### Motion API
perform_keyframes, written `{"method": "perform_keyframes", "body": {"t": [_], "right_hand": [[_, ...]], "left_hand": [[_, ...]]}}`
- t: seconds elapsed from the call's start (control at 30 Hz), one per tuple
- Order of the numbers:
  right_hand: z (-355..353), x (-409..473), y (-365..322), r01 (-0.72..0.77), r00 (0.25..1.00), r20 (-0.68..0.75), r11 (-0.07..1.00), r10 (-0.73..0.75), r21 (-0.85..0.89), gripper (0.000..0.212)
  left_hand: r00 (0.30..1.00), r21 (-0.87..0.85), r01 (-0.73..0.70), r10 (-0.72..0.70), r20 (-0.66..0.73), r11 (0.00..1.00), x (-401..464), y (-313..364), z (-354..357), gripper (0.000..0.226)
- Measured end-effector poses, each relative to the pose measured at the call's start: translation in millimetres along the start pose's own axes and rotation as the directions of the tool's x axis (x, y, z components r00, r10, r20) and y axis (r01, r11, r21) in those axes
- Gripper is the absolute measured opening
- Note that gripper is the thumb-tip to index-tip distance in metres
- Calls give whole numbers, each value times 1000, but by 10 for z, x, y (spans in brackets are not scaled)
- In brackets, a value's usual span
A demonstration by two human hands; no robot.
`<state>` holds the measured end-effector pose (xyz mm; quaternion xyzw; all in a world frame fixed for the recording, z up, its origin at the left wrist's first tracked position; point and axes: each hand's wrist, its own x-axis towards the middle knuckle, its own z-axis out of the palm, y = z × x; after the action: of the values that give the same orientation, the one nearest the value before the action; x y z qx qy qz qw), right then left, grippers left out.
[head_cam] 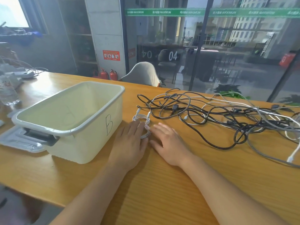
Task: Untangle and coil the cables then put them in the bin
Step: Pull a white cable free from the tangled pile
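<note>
Between flat left hand (129, 140) and right hand (168, 143): white coiled cable (141, 119), fingers touching.

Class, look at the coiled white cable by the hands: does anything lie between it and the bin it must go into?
Nothing visible does. The coil lies on the table just right of the bin, whose top is open; only its wall must be cleared. The tangle lies on the other side.

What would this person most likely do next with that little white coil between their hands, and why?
Probably lift the white coil into the bin. It already looks wound, both the left hand and the right hand rest at it, the open bin beside it looks empty, and the tangled cables are still unsorted.
</note>
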<state>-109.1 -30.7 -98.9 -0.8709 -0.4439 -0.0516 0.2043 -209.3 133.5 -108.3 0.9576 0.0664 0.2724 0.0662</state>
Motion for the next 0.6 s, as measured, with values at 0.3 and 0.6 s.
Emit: {"method": "perform_keyframes", "body": {"t": [0.3,0.6], "right_hand": [[-343,-653,495,36,996,-79,995,-43,-96,43],[-841,-1362,1258,-86,977,-203,991,65,-98,39]], "left_hand": [[986,-15,-162,163,36,987,-16,763,123,62],[966,-34,-250,252,56,968,143,1326,305,64]]}}
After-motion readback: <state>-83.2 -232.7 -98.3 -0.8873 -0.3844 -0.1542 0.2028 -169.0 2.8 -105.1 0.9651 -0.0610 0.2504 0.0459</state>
